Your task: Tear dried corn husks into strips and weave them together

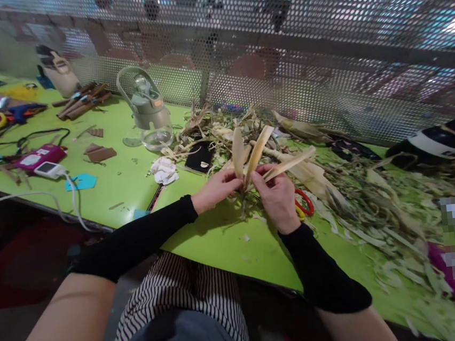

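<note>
Both hands meet over the front of the green table, around a small bunch of dried, straw-coloured husk strips [258,149] that look like corn husk. My left hand [220,188] pinches the base of the bunch from the left. From the right, my right hand [274,191] grips the same strips between thumb and fingers. Several pale strips fan upward and to the right out of the grip. Greenish shreds hang below the fingers. Red-and-yellow-handled scissors [305,203] lie just beside my right hand, partly hidden by it.
A heap of husk scraps [376,215] covers the table's right side. Behind the hands lies a black phone [199,156]; a crumpled tissue [163,170] and a green-lidded bottle [146,106] stand left. A purple device [41,158] has cables. Perforated metal panel [239,46] bounds the back.
</note>
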The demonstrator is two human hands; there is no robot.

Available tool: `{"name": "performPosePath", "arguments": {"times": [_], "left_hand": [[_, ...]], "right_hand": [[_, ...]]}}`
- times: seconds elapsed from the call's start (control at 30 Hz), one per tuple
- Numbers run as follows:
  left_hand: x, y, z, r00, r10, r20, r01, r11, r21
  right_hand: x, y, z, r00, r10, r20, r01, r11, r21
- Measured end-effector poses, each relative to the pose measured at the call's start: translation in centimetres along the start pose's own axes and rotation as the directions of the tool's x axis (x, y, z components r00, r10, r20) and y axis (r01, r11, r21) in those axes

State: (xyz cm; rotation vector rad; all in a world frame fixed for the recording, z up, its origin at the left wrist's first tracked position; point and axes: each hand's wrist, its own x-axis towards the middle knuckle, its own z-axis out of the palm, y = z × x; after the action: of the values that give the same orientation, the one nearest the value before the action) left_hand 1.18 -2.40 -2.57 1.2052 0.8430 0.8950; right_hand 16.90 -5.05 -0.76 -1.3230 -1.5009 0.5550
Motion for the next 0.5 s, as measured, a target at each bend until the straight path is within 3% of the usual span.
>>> {"name": "performPosePath", "arguments": {"times": [0.17, 0.37, 0.5], "left_hand": [[-0.09, 0.02, -0.11, 0.997, 0.039, 0.059, -0.036, 0.998, -0.058], [-0.09, -0.04, -0.15, 0.999, 0.044, 0.016, -0.043, 0.996, -0.075], [-0.21, 0.22, 0.13, 1.0, -0.019, -0.006, 0.018, 0.985, -0.172]], "right_hand": [[0.08, 0.1, -0.11, 1.0, -0.003, -0.014, 0.003, 1.0, 0.007], [-0.09, 0.13, -0.13, 0.998, 0.023, -0.053, -0.023, 1.0, 0.003], [-0.18, 0.02, -0.06, 0.997, 0.055, -0.058, -0.052, 0.997, 0.065]]}}
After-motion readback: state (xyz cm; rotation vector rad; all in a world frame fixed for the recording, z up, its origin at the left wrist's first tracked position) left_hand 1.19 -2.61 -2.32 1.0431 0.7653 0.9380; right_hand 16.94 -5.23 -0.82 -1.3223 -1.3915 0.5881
